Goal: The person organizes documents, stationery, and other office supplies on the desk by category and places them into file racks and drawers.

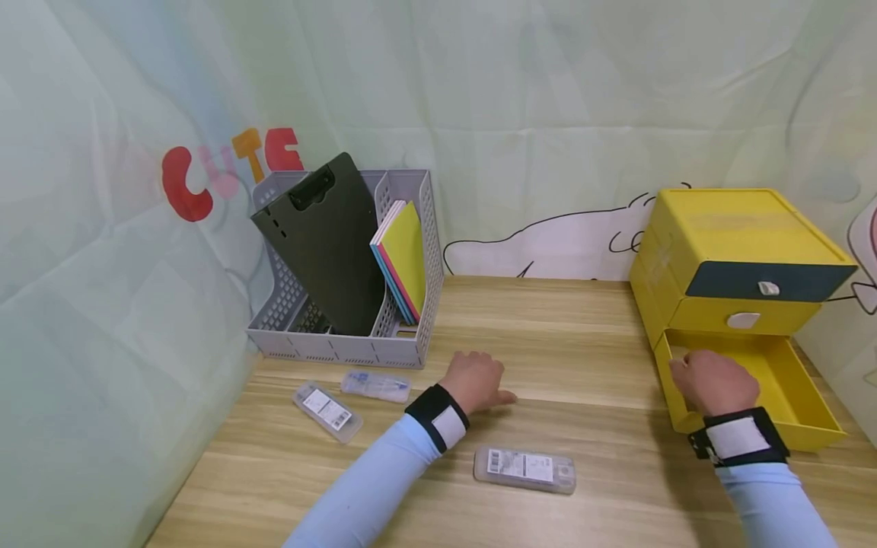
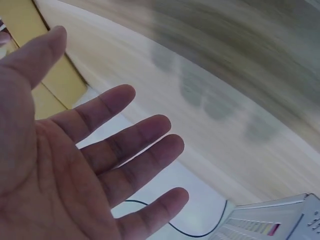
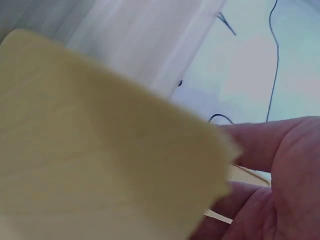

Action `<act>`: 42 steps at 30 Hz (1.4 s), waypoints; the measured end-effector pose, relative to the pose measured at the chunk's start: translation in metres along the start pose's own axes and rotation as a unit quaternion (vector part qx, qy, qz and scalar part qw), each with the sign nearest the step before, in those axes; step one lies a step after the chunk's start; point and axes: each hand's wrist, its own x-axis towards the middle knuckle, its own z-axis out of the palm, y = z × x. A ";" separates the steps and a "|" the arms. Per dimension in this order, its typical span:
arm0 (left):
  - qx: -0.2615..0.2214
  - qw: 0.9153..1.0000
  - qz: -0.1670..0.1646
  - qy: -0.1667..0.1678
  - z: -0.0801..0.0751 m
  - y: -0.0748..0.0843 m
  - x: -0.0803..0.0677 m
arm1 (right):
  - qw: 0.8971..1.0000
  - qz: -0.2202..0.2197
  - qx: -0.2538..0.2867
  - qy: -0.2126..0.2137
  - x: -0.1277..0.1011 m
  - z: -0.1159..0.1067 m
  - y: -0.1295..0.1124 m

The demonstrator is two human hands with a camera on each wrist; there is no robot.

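Open bottom drawer of the yellow plastic drawer cabinet (image 1: 788, 396): lying pulled out at the right of the head frame, its long axis running toward the viewer. The right hand (image 1: 712, 380) is resting on the drawer's left wall, fingers curling over the rim into the tray, gripping it as far as the head view shows. The left hand (image 1: 476, 380) is lying at frame centre on the wooden tabletop (image 1: 582, 358), well apart from the drawer, fingers (image 2: 130, 135) spread and straight. Clear flat plastic case with a white label (image 1: 524, 469): lying lengthwise across the lower centre, nearer the left hand; two similar cases are lying at lower left.
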 end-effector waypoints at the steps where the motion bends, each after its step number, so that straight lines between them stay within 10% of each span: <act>1: -0.001 1.000 0.004 -0.002 -0.001 0.001 -0.001 | 1.000 -0.003 -0.002 0.002 -0.001 0.000 -0.002; 11: -0.032 0.996 0.044 -0.066 -0.009 0.013 -0.010 | 0.994 -0.088 -0.043 0.056 -0.009 0.002 -0.033; 21: -0.040 0.987 0.080 -0.131 -0.007 0.022 -0.020 | 0.986 -0.161 -0.038 0.025 -0.014 0.017 -0.058; 42: 0.007 0.987 0.138 -0.087 0.001 0.023 -0.016 | 0.983 -0.175 -0.044 0.023 -0.017 0.032 -0.062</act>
